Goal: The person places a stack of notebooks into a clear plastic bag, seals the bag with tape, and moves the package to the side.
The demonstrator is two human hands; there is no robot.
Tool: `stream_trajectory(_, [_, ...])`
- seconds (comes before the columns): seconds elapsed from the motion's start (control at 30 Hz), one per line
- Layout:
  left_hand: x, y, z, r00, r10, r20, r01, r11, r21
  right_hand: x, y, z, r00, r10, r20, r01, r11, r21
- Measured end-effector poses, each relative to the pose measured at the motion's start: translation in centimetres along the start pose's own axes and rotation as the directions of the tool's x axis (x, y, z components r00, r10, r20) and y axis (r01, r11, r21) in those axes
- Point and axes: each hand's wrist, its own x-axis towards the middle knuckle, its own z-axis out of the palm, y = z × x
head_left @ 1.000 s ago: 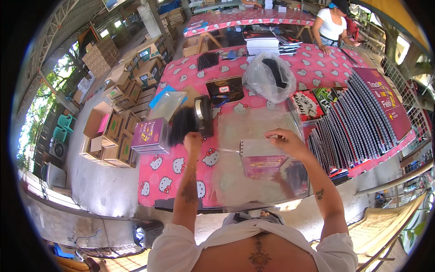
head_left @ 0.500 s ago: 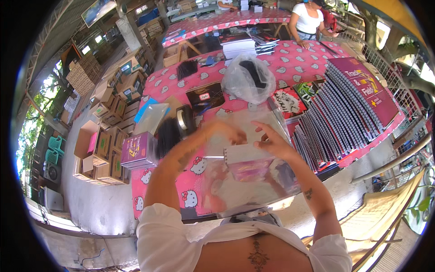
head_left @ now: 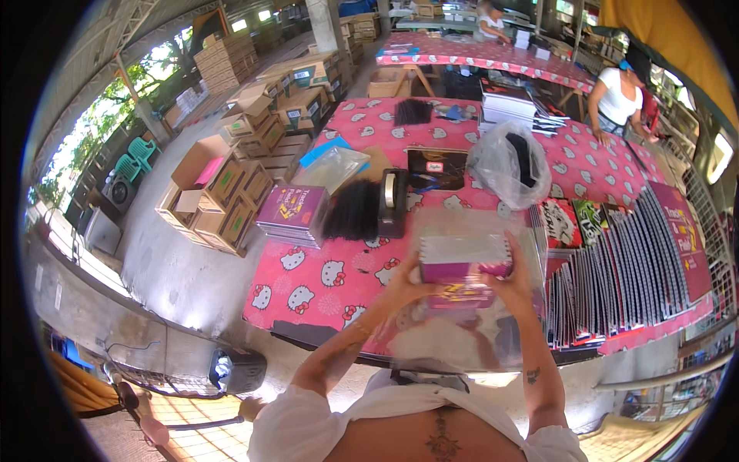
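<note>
Over the worktop (head_left: 356, 254), left hand (head_left: 410, 288) and right hand (head_left: 514, 279) hold a likely light, stiff notebook (head_left: 456, 272) by sensible nine- and three-o'clock edges.

Both arms forward, left elbow bent. Left forearm (head_left: 339, 356) slants inward, right forearm (head_left: 538, 356) runs near upright. Left grip (head_left: 408, 285) and right grip (head_left: 514, 279) face each other, apart, thumbs inward, holding; slight blur.

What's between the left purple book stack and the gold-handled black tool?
In the head view, a bundle of thin black strands lies between the book stack and the black tool.
</note>
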Motion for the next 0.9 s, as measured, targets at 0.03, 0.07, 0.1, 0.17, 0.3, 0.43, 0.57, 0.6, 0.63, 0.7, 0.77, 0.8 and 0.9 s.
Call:
stream_trajectory(0.03, [-0.7, -0.7, -3.1, 0.980, 0.183, -0.073, -0.181, 0.983, 0.026, 1.3, -2.2, 2.1, 0.995, -0.095, 0.026, 0.097, 0.990, -0.098])
stream_trajectory(0.07, [-0.8, -0.1, -6.3, 0.953, 0.255, -0.162, -0.252, 0.967, 0.040, 2.2, -5.2, 4.2, 0.976, -0.212, 0.049, 0.218, 0.959, -0.181])
stream_trajectory(0.1, [-0.6, 1.1, -10.2, 0.913, 0.328, -0.245, -0.322, 0.945, 0.064, 2.4, -8.4, 6.3, 0.941, -0.329, 0.076, 0.337, 0.906, -0.258])
stream_trajectory(0.17, [-0.3, 4.7, -15.2, 0.863, 0.191, -0.468, -0.214, 0.977, 0.004, 0.6, -13.6, 8.9, 0.823, -0.406, 0.397, 0.483, 0.868, -0.115])
stream_trajectory(0.3, [2.0, 2.8, -27.5, 0.606, 0.108, -0.788, -0.387, 0.905, -0.174, -4.5, -22.7, 19.3, 0.274, -0.792, 0.546, 0.527, 0.598, 0.604])
stream_trajectory(0.43, [5.0, -2.1, -34.5, 0.407, -0.165, -0.898, -0.383, 0.862, -0.332, -6.8, -24.0, 24.4, 0.155, -0.891, 0.426, 0.484, 0.445, 0.754])
stream_trajectory(0.57, [7.3, -4.8, -35.5, 0.354, -0.343, -0.870, -0.352, 0.813, -0.463, -6.0, -24.2, 26.0, 0.097, -0.858, 0.504, 0.508, 0.478, 0.717])
stream_trajectory(0.6, [6.7, -5.1, -36.2, 0.426, -0.338, -0.839, -0.180, 0.877, -0.445, -6.0, -24.3, 26.4, 0.143, -0.822, 0.551, 0.500, 0.540, 0.677])
stream_trajectory(0.63, [6.0, -5.3, -36.9, 0.492, -0.344, -0.800, -0.007, 0.917, -0.399, -6.0, -24.3, 26.8, 0.188, -0.782, 0.594, 0.488, 0.599, 0.635])
stream_trajectory(0.7, [5.4, -5.8, -37.2, 0.479, -0.324, -0.816, 0.192, 0.945, -0.263, -6.8, -24.4, 28.1, 0.127, -0.822, 0.556, 0.571, 0.519, 0.636])
stream_trajectory(0.77, [4.4, -5.7, -37.1, 0.422, -0.334, -0.843, 0.216, 0.940, -0.265, -7.3, -24.7, 29.6, 0.054, -0.857, 0.513, 0.647, 0.421, 0.636])
stream_trajectory(0.8, [3.5, -5.2, -37.6, 0.443, -0.374, -0.815, 0.193, 0.927, -0.321, -6.8, -25.8, 30.0, -0.106, -0.940, 0.326, 0.563, 0.213, 0.799])
stream_trajectory(0.9, [3.8, -4.4, -33.5, 0.285, -0.036, -0.958, 0.401, 0.912, 0.085, -9.1, -24.9, 29.8, -0.083, -0.959, 0.270, 0.374, 0.221, 0.901])
